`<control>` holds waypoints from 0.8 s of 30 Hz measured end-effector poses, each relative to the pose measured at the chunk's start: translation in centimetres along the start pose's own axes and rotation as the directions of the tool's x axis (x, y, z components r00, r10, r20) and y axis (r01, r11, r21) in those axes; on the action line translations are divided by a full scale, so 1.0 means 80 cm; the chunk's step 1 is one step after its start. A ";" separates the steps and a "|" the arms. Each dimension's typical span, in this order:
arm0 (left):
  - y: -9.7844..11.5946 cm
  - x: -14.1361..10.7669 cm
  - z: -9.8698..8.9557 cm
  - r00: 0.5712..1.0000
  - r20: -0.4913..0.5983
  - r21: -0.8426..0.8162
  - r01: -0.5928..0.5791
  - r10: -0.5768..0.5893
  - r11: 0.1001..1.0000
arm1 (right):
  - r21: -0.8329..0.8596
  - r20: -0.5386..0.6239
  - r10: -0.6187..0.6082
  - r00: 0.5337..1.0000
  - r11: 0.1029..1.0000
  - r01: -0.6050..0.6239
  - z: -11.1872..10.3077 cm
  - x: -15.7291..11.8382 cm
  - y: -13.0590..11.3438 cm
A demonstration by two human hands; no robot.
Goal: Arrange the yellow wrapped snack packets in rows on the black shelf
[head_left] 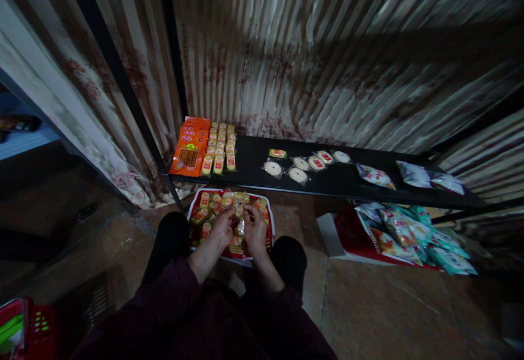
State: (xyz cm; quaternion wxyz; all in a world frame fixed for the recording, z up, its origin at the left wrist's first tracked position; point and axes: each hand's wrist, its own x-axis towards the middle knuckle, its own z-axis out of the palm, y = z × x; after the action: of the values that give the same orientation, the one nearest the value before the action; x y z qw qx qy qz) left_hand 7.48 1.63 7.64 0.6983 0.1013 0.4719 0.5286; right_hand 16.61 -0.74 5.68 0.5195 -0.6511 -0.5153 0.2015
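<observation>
Hands [223,229] [255,232] pinch a wrapped snack [239,205] over the basket [194,204], bare shelf [250,158] beyond its rim [271,215].

The left hand [222,228] and right hand [255,231] hide some of the packets [205,200] in the tray [192,207], and what lies between them is too dim to tell. Lettering on the orange packs [195,141] is too small to read. The left edge cuts off a red basket [43,330], and the top edge crops the curtain [245,27]
</observation>
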 end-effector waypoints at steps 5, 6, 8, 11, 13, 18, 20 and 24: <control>0.006 -0.008 0.001 1.000 0.017 -0.004 -0.013 0.013 1.000 | 0.065 0.035 0.075 0.997 0.995 -0.077 0.003 -0.003 -0.002; 0.007 -0.009 0.002 1.000 0.013 -0.005 -0.023 0.023 1.000 | 0.075 0.048 0.082 0.995 0.993 -0.086 0.003 -0.004 -0.005; 0.006 -0.010 0.001 0.999 0.001 0.002 -0.043 0.043 0.999 | 0.107 0.084 0.104 0.991 0.988 -0.113 0.005 -0.005 -0.010; 0.004 -0.010 -0.001 0.997 -0.003 0.028 -0.080 0.080 0.996 | 0.159 0.124 0.149 0.981 0.973 -0.168 0.007 -0.004 -0.016; 0.002 -0.010 -0.004 0.994 -0.001 0.042 -0.109 0.109 0.993 | 0.180 0.132 0.179 0.975 0.963 -0.201 0.008 -0.003 -0.018; 0.001 -0.011 -0.007 0.983 0.011 0.103 -0.185 0.185 0.977 | 0.220 0.210 0.268 0.940 0.924 -0.312 0.010 -0.003 -0.019; 0.000 -0.010 -0.008 0.977 0.015 0.140 -0.215 0.215 0.967 | 0.248 0.240 0.273 0.931 0.911 -0.331 0.012 -0.003 -0.018; -0.004 -0.007 -0.010 0.954 0.054 0.206 -0.299 0.294 0.932 | 0.215 0.203 0.271 0.941 0.925 -0.313 0.016 -0.002 -0.010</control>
State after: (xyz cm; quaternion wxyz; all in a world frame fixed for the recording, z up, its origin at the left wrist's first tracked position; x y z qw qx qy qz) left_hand 7.05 0.75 7.34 0.6010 0.2511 0.4970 0.5734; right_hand 15.16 -0.30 5.88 0.5139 -0.6325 -0.4257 0.3931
